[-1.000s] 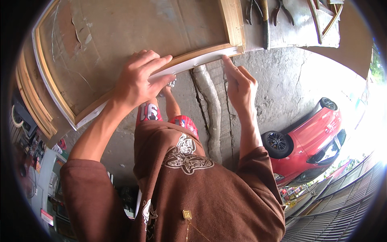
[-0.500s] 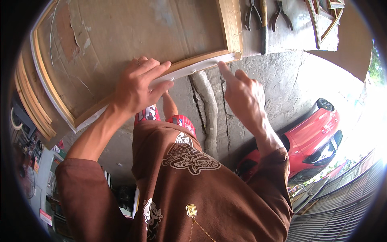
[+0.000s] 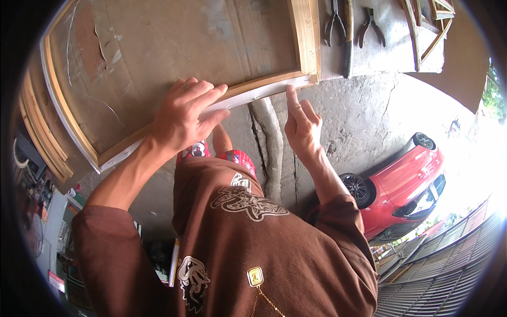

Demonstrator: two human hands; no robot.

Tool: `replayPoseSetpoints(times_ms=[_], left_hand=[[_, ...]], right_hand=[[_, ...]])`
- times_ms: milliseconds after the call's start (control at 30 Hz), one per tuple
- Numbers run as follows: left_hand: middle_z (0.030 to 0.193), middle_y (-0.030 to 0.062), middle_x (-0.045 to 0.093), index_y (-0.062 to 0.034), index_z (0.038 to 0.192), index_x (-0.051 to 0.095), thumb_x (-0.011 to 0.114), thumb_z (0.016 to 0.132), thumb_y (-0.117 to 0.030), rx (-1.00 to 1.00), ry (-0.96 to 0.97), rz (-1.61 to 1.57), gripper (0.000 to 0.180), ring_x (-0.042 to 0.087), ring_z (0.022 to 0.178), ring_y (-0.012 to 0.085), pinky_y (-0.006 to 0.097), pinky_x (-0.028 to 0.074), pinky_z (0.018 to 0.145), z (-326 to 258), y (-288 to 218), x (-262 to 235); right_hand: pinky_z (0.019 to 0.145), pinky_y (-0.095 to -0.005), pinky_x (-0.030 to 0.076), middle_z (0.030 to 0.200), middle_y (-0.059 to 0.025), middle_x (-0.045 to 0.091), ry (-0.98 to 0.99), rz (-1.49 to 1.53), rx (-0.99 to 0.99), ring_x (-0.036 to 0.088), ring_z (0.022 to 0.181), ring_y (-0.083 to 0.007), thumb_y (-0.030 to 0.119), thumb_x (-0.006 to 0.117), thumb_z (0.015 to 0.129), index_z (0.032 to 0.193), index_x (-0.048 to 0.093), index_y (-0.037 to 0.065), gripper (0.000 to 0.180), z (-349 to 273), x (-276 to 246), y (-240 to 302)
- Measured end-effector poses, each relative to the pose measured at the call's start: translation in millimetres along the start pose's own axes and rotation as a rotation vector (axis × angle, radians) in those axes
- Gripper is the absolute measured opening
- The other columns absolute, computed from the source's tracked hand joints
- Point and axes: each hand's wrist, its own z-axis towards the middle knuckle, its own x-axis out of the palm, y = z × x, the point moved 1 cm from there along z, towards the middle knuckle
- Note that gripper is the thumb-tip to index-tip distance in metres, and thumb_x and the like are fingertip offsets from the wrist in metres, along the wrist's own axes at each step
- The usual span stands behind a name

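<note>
A wooden frame lies on the work surface, its near side faced with a white strip. My left hand is over that near side, fingers stretched across the wood and thumb by the strip's outer face, gripping the bar. Farther right, my right hand points upward, its index fingertip touching the strip near the frame's right corner. Its other fingers are loosely bent, and I see nothing held in them. Small light bits stick out along the strip, too small to identify.
Right of the frame lie two pairs of pliers and a long-handled tool. More wooden frames sit at the far right, and wooden strips at the left. A red car stands beyond the cracked concrete floor.
My right hand has turned more upright and shifted slightly, its index fingertip moving a little right and down along the strip. My left hand keeps its place on the frame.
</note>
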Motion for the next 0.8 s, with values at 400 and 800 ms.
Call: replayPoseSetpoints(times_ms=[400, 800], left_hand=[[0.086, 0.0099, 0.063, 0.0029, 0.101, 0.066, 0.079, 0.068, -0.014, 0.023, -0.025, 0.025, 0.040, 0.058, 0.075, 0.0272, 0.037, 0.047, 0.070, -1.5, 1.1, 2.8], [0.084, 0.0112, 0.063, 0.0031, 0.100, 0.066, 0.077, 0.068, -0.014, 0.012, -0.017, 0.027, 0.037, 0.059, 0.075, 0.0267, 0.037, 0.048, 0.072, 1.6, -2.2, 2.3]], right_hand=[[0.046, -0.0360, 0.045, 0.061, -0.0109, 0.046, -0.073, 0.064, 0.154, 0.050, 0.047, -0.0261, -0.007, 0.059, 0.081, 0.132, 0.054, 0.010, 0.054, -4.0, 8.6, 16.7], [0.054, -0.0252, 0.045, 0.070, -0.0061, 0.061, -0.375, 0.398, 0.186, 0.052, 0.058, -0.0095, -0.006, 0.052, 0.086, 0.123, 0.060, 0.000, 0.039, -18.2, 42.2, -7.1]])
